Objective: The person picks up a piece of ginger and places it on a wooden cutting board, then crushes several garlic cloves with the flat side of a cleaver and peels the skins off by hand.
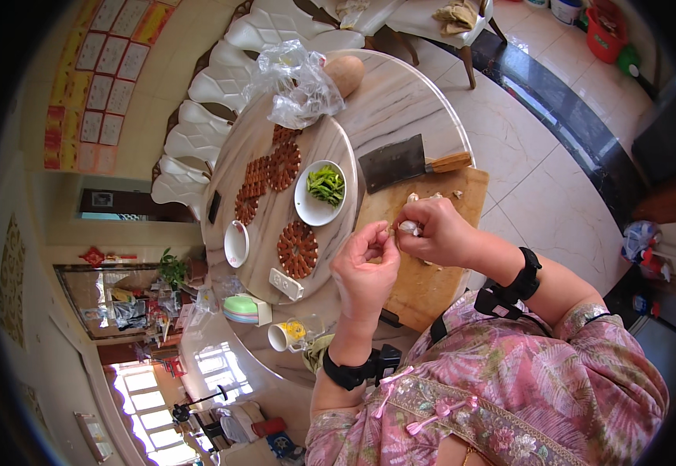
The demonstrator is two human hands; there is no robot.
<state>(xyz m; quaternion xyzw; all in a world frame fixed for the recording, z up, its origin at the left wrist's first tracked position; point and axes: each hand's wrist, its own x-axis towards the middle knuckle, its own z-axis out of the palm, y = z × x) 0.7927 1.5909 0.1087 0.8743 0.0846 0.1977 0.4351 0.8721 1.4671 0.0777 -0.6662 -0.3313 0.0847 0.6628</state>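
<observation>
Above a wooden cutting board [425, 297], my right hand [445, 230] holds a whitish garlic piece [410, 228] in its curled fingers. My left hand [368, 265] meets it at the fingertips, pinching a small pale bit, probably garlic, that the fingers mostly hide. Garlic cloves [413, 198] and scraps of skin lie on the board just beyond my right hand. A cleaver [395, 163] with a wooden handle [451, 163] rests across the board's far edge, its dark blade pointing left.
On the round table's raised turntable stand a white bowl of cut green vegetables [325, 185], an empty white bowl [236, 244], brown trivets [297, 249] and a power strip [286, 283]. Farther off lie a plastic bag [300, 87] and a tan gourd [346, 76]. A mug [282, 336] sits near my left forearm.
</observation>
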